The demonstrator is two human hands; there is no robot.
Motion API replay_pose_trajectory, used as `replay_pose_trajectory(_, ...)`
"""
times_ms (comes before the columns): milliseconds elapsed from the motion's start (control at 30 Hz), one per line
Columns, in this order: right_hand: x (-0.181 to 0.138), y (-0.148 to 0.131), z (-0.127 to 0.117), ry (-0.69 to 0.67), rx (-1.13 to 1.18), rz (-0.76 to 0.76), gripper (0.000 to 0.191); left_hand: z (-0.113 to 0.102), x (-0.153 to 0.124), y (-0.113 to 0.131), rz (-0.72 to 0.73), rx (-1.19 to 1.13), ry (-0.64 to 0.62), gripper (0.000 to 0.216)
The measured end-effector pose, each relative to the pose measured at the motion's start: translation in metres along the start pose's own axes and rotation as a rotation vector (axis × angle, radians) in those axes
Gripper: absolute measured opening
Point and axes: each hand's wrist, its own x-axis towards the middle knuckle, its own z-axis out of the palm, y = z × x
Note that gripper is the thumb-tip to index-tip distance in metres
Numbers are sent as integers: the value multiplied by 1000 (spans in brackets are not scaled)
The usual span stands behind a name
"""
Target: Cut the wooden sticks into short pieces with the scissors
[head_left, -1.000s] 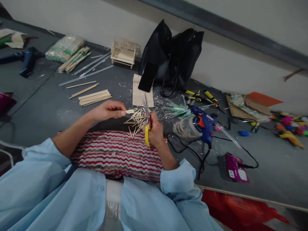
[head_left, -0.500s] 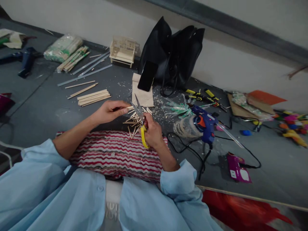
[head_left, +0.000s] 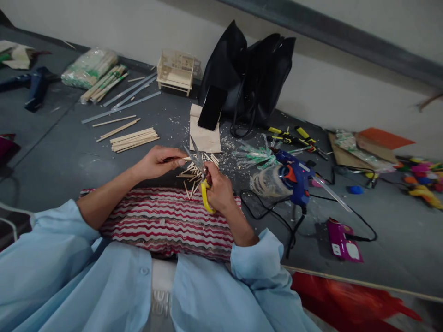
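Note:
My right hand (head_left: 219,188) is closed round the yellow handle of a pair of scissors (head_left: 205,196), whose parted blades point up and away from me. Between the thumb and fingers of my left hand (head_left: 159,162) is a thin wooden stick (head_left: 187,158); its tip reaches the scissor blades. Below the blades lies a loose pile of short cut sticks (head_left: 188,175). A row of longer wooden sticks (head_left: 134,139) rests on the table to the left. Under my forearms is a red-and-white striped cushion (head_left: 166,221).
A phone (head_left: 212,108) lies on a beige cloth (head_left: 205,138) before a black bag (head_left: 249,78). To the right, a blue glue gun (head_left: 297,177) leans on a clear jar (head_left: 270,181), with its cable nearby. A small wooden model bench (head_left: 175,74) stands at the back.
The scissor blades have shifted slightly toward the left hand. Both hands otherwise keep nearly the same place, and the view has moved a little.

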Motion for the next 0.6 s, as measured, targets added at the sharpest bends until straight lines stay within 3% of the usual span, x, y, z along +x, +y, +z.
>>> replay_pose_trajectory(133,1,2,1,12,6,14,51,-1,0,-2,-58,-93,37,27)
replay_pose_trajectory(400,3,11,3,66,63,101,53,-23,12,-32,-107,-452,536,18)
replay_pose_trajectory(600,4,10,2,64,67,80,51,-17,14,-49,-122,-575,545,25)
